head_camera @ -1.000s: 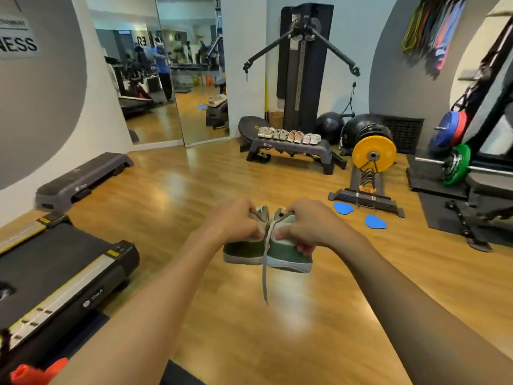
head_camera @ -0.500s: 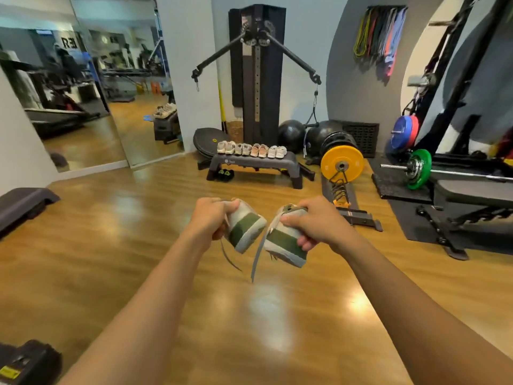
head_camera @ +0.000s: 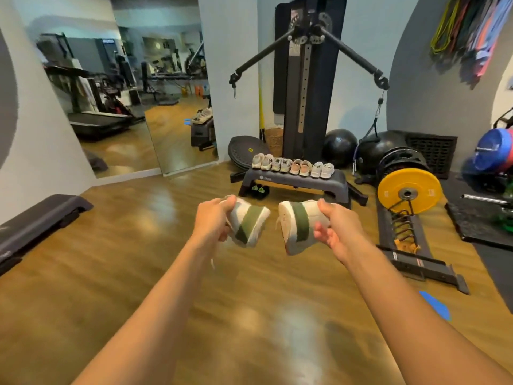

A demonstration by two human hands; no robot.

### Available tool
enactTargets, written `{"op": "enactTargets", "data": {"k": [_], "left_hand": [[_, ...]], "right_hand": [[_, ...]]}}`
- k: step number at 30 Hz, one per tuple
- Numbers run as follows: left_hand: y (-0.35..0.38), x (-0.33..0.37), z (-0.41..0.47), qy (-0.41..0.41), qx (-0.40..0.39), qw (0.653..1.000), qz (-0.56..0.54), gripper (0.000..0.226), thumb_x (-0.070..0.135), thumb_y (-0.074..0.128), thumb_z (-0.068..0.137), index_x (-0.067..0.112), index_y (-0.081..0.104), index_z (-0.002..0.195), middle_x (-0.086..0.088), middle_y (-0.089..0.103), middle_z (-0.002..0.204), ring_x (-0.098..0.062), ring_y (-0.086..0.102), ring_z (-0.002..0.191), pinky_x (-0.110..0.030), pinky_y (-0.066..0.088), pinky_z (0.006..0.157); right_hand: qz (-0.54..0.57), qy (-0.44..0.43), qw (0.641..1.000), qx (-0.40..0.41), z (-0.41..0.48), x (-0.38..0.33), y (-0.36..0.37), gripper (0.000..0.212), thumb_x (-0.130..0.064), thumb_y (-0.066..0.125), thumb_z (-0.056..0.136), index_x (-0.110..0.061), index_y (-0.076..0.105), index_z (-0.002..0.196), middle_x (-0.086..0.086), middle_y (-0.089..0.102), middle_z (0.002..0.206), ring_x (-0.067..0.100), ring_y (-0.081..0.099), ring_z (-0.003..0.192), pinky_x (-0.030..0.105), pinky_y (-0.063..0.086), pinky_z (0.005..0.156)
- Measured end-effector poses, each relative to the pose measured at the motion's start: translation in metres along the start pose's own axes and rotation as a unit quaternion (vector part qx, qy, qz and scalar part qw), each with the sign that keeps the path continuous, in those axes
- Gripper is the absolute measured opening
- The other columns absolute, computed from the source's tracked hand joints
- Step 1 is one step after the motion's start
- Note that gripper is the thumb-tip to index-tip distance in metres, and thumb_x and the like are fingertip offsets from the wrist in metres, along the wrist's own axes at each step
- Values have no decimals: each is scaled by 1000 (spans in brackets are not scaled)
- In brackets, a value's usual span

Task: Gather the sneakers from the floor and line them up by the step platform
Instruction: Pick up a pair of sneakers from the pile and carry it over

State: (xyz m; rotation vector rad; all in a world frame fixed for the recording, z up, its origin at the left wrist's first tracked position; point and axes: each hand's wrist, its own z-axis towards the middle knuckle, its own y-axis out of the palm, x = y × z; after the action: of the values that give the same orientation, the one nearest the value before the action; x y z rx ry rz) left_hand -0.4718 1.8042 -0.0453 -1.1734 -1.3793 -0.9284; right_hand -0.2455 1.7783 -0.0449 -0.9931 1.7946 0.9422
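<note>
We see one green-and-white sneaker in each hand, carried in the air above the wooden floor (head_camera: 133, 262) and well short of the step platform (head_camera: 305, 182) ahead. The left hand (head_camera: 213, 220) curls its fingers round the left sneaker (head_camera: 249, 223). The right hand (head_camera: 330, 229) hooks its thumb over the top edge of the right sneaker (head_camera: 298, 226), with the fingers bent beneath. Both shoes are tipped so that their white, green-banded undersides face us. They are held apart, which we judge lets each be set down on its own. A loose lace (head_camera: 212, 262) dangles below the left wrist.

A row of pale sneakers (head_camera: 293, 165) already sits side by side along the platform's top, toes toward the room. A dark pair (head_camera: 259, 190) lies on the floor at its left foot. We reckon the row leaves bare top at the right end, so that is the likely spot for this pair.
</note>
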Motion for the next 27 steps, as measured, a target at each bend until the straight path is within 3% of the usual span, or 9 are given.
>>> {"op": "enactTargets", "data": {"k": [5, 8, 11, 13, 17, 18, 20, 23, 27], "left_hand": [[28, 20, 136, 87, -66, 988, 111, 40, 38, 61, 87, 25, 56, 49, 8, 48, 44, -15, 41, 46, -23, 28, 41], [52, 34, 210, 168, -84, 948, 256, 29, 44, 57, 84, 25, 59, 62, 6, 60, 64, -20, 53, 65, -30, 38, 53], [95, 40, 272, 310, -130, 804, 491, 22, 48, 52, 84, 28, 60, 84, 1, 62, 85, -25, 56, 80, -33, 36, 63], [119, 39, 315, 372, -162, 710, 576, 22, 44, 50, 86, 28, 62, 96, -2, 65, 96, -26, 59, 88, -31, 34, 64], [166, 32, 405, 431, -204, 590, 651, 17, 34, 51, 91, 31, 62, 103, -1, 69, 98, -24, 64, 89, -30, 37, 64], [177, 31, 427, 426, -214, 580, 660, 16, 31, 51, 91, 33, 62, 102, -1, 69, 98, -23, 64, 88, -32, 40, 64], [196, 30, 474, 400, -227, 580, 673, 16, 32, 49, 93, 32, 61, 104, -2, 68, 98, -23, 63, 87, -33, 41, 64], [210, 34, 551, 346, -207, 625, 669, 25, 40, 44, 94, 26, 59, 109, -5, 66, 105, -26, 62, 93, -34, 38, 68], [224, 37, 650, 268, -211, 689, 640, 26, 45, 42, 96, 26, 59, 103, -6, 66, 106, -28, 61, 97, -37, 42, 75]], "right_hand": [[-10, -33, 999, -33, 111, -13, 55, 14, -26, 56, 96, -15, 63, 98, 7, 61, 73, 7, 49, 42, 21, 42, 35], [-72, -63, 995, -29, 179, -32, 79, 18, -24, 56, 96, -10, 63, 104, 7, 59, 66, 10, 47, 40, 23, 42, 34], [-219, -117, 968, -36, 245, -53, 108, 18, -21, 56, 95, -10, 63, 107, 6, 57, 56, 12, 49, 36, 24, 44, 36], [-349, -151, 923, -63, 290, -63, 125, 14, -24, 57, 93, -20, 61, 106, 5, 59, 56, 13, 55, 38, 24, 46, 37], [-588, -256, 759, -112, 384, -77, 160, 10, -34, 53, 93, -32, 58, 84, -9, 60, 68, 18, 66, 68, 24, 42, 49], [-626, -276, 720, -116, 409, -81, 169, 14, -34, 52, 94, -30, 60, 83, -8, 62, 76, 20, 65, 81, 27, 37, 55], [-650, -287, 692, -127, 462, -89, 184, 15, -33, 51, 95, -27, 65, 93, -2, 68, 99, 22, 60, 97, 29, 35, 65], [-644, -267, 701, -147, 538, -102, 207, 17, -34, 51, 96, -25, 64, 102, 2, 67, 108, 24, 60, 99, 30, 36, 67], [-631, -235, 721, -165, 627, -114, 236, 17, -36, 50, 97, -26, 62, 103, 2, 65, 96, 20, 58, 75, 30, 41, 63]]}}
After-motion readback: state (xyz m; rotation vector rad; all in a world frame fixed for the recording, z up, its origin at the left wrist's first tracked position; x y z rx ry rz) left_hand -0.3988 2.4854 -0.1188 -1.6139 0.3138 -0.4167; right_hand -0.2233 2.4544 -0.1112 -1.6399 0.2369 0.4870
